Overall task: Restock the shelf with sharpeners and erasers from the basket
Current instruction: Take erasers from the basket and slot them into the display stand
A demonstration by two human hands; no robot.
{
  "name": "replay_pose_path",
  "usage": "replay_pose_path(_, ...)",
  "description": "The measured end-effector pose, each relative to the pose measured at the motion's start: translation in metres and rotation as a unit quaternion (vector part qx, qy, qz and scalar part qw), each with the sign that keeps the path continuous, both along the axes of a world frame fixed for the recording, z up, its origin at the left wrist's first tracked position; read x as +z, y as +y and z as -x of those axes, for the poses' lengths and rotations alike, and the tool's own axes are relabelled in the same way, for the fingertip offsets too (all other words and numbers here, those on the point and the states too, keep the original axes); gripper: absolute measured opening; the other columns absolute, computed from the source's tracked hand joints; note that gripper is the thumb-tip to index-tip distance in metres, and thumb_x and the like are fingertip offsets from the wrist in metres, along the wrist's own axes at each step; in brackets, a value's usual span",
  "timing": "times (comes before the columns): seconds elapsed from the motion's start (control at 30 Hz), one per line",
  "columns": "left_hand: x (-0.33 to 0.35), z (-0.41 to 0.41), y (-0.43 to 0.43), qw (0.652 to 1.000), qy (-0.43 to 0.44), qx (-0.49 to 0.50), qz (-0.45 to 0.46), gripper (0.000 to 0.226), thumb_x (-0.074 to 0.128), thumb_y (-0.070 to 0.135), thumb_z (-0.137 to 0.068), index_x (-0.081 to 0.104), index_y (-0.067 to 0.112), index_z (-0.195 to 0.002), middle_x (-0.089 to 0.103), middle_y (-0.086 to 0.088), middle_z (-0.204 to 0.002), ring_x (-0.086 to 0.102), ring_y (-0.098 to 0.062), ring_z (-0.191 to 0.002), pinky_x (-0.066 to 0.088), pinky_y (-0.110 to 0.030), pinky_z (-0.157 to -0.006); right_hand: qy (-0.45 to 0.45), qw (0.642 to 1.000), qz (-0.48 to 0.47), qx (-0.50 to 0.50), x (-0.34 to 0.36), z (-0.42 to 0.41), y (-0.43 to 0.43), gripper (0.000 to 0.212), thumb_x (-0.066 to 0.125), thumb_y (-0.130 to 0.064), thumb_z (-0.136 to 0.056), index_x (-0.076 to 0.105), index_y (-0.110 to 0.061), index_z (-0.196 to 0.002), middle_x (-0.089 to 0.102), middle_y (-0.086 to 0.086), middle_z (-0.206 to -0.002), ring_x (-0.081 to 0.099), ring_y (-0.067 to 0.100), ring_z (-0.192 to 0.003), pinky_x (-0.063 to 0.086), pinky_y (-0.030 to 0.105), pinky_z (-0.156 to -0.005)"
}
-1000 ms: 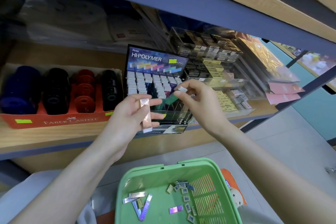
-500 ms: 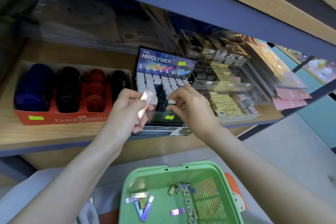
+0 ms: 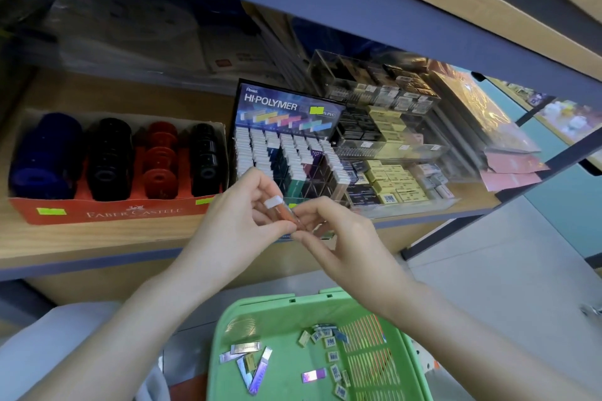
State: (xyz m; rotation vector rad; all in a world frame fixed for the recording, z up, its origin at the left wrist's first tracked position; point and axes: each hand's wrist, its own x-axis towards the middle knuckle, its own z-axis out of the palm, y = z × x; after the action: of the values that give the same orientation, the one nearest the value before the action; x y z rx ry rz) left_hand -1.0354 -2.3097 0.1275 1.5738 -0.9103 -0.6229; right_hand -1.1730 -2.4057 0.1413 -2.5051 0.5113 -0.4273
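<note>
My left hand and my right hand meet in front of the Hi-Polymer eraser display box on the wooden shelf. Together they pinch a slim orange eraser with a white end, tilted between the fingertips. Below, a green basket holds several loose shiny stick erasers and small boxed erasers.
A red Faber-Castell box with blue, black and red round sharpeners stands at the left of the shelf. Clear trays of yellow and black erasers sit at the right. The upper shelf's blue edge hangs overhead.
My right hand put the green eraser into the display and came back to the left hand. Both hands now pinch the orange eraser that the left hand held alone.
</note>
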Motion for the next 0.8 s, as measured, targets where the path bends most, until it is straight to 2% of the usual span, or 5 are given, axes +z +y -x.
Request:
replay_pose_path(0.13,0.001,0.016,-0.006,0.998,-0.039,-0.015,0.042,0.034,0.075,0.005,-0.075,0.050,0.025,-0.087,0.063,0.005,-0.081,0.064,-0.004,-0.074,0.051,-0.018,-0.067,-0.018,0.999,-0.018,-0.035,0.003,0.006,-0.003,0.023,0.068,-0.011,-0.085,0.054,-0.023,-0.097,0.061,-0.011,-0.084,0.058,0.004,-0.080,0.048,0.020,-0.070)
replay_pose_path(0.27,0.000,0.020,-0.017,0.966,-0.242,-0.023,0.089,0.016,0.058,0.021,-0.089,0.052,0.026,-0.102,0.050,0.018,-0.101,0.050,-0.001,-0.094,0.039,-0.015,-0.081,0.001,0.999,-0.011,-0.040,0.009,0.013,-0.011,0.040,0.067,-0.007,-0.083,0.041,-0.029,-0.103,0.058,-0.010,-0.079,0.061,0.009,-0.077,0.050,0.025,-0.067)
replay_pose_path(0.37,-0.007,0.013,-0.031,0.926,-0.371,-0.007,0.068,0.026,0.048,0.023,-0.089,0.058,0.014,-0.112,0.055,0.003,-0.114,0.043,-0.009,-0.110,0.027,-0.020,-0.094,-0.068,0.991,-0.037,-0.109,0.013,0.016,-0.030,0.022,0.064,-0.011,-0.088,0.046,-0.022,-0.094,0.066,-0.005,-0.079,0.065,0.006,-0.075,0.053,0.024,-0.071)
replay_pose_path(0.53,-0.017,0.007,-0.042,0.907,-0.420,0.014,-0.015,0.033,0.060,0.013,-0.088,0.058,0.008,-0.121,0.056,-0.007,-0.127,0.045,-0.023,-0.126,0.029,-0.034,-0.106,-0.099,0.973,-0.025,-0.208,0.014,0.015,-0.068,0.011,0.051,-0.026,-0.097,0.058,-0.018,-0.093,0.067,0.005,-0.082,0.064,0.024,-0.080,0.051,0.049,-0.077)
replay_pose_path(0.8,-0.021,0.006,-0.042,0.884,-0.463,0.019,-0.058,0.036,0.067,0.012,-0.082,0.060,0.006,-0.116,0.062,-0.008,-0.115,0.058,-0.029,-0.105,0.022,-0.029,-0.098,-0.055,0.988,0.043,-0.141,0.014,0.009,-0.084,0.009,0.062,-0.016,-0.091,0.054,-0.017,-0.095,0.055,-0.016,-0.073,0.054,-0.004,-0.068,0.042,0.012,-0.062)
